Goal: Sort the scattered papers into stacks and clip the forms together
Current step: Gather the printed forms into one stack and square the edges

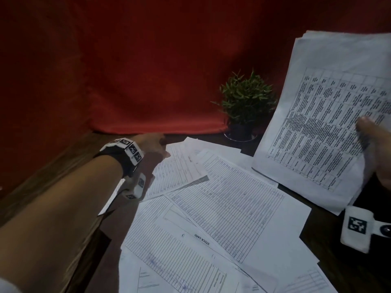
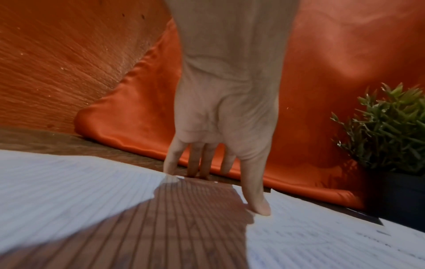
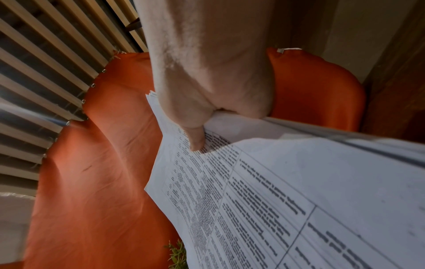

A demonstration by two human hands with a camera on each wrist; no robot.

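**Gathering the loose sheets, one bundle already in hand**

My right hand (image 1: 374,153) grips a thick bundle of white printed table sheets (image 1: 330,115), thumb pinched on top, raised off the dark wooden table (image 1: 338,246). My left hand (image 2: 220,127) reaches to the far ruled white form (image 1: 179,168), fingers straight, tips pressing its far edge, holding nothing. I judge the sorting half done. Next I must draw this form loose and lift it without dragging its neighbours. I count at least five loose forms, one held bundle and one small green potted plant (image 1: 245,102); no clip shows.
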